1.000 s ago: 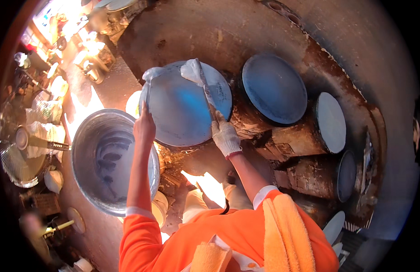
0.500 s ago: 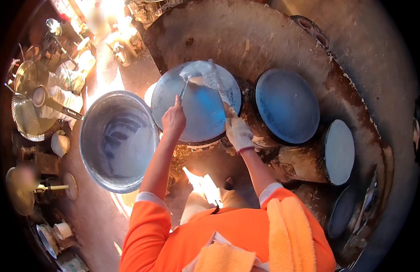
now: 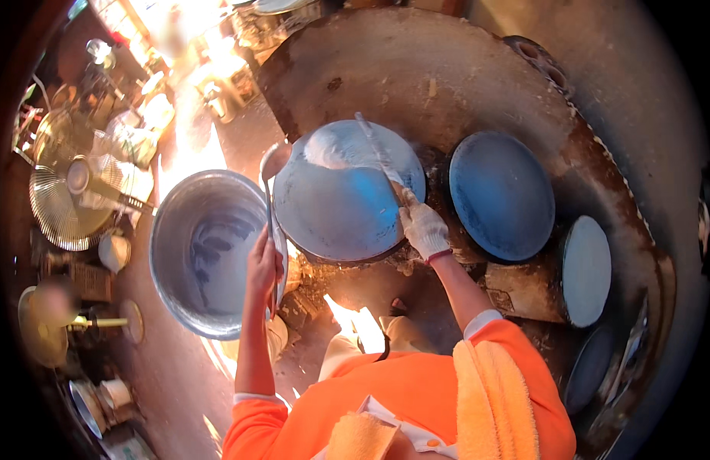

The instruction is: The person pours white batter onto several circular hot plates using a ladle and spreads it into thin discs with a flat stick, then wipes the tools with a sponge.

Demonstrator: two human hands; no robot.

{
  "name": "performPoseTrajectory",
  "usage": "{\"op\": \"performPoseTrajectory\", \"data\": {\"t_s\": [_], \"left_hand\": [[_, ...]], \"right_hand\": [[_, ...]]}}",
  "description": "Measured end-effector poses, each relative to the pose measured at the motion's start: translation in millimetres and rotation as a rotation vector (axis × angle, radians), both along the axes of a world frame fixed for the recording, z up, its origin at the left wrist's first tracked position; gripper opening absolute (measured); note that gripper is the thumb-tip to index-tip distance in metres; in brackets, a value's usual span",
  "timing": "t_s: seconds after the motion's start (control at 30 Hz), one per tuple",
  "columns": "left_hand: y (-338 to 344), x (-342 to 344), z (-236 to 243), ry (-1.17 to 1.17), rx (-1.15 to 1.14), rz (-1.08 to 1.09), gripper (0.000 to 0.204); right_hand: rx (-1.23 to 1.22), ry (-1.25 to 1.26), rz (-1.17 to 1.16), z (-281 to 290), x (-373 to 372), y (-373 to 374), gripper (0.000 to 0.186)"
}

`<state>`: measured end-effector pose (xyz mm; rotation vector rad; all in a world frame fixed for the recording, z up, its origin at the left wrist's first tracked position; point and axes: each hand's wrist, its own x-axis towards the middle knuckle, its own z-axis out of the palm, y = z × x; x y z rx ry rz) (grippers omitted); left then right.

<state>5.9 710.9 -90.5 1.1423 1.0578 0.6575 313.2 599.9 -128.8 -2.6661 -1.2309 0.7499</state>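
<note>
Nearest, orange sleeves [image 3: 416, 399] and a yellow-orange towel [image 3: 493, 399] draped over the right shoulder. Just above, flames [image 3: 355, 322] under the stove front. Left hand [image 3: 264, 264] bare, fingers curled shut around the handle of a long flat ladle [image 3: 274, 222], held upright between the big metal basin [image 3: 205, 253] and the round griddle [image 3: 347, 195] — touching neither, as far as can be told. Right hand [image 3: 424, 228] in a white glove, closed tight on a thin spatula [image 3: 378, 153] whose blade lies across the griddle's surface, reaching toward a pale patch of batter [image 3: 328, 149] near the far rim. Griddle itself blue-grey, set on the clay stove [image 3: 447, 77] straight ahead of both hands. Further right, a second round griddle [image 3: 502, 195], then a third [image 3: 585, 268] seen at a slant — both bare and well apart from the hands. Farther left, a standing fan [image 3: 67, 199] and small cups and vessels on the floor, too blurred by glare to tell apart.
</note>
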Motion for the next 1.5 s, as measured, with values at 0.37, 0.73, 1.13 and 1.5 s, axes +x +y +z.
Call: {"op": "performPoseTrajectory", "data": {"t_s": [0.37, 0.73, 1.13, 1.5], "left_hand": [[48.3, 45.2, 11.1, 0.063, 0.032, -0.035, 0.041], [78.7, 47.5, -93.7, 0.569, 1.224, -0.039, 0.047], [-40.0, -81.1, -70.1, 1.193, 0.728, -0.189, 0.059], [-141.6, -75.8, -47.1, 0.958, 0.592, -0.192, 0.054]], "right_hand": [[0.033, 0.042, 0.3, 4.3, -6.8, 15.4, 0.048], [0.189, 0.007, 0.454, -16.1, -17.4, 3.9, 0.049], [0.345, 0.177, 0.464, -10.5, -37.0, -11.3, 0.047], [0.48, 0.547, 0.448, 7.2, -46.0, -43.4, 0.042]]}}
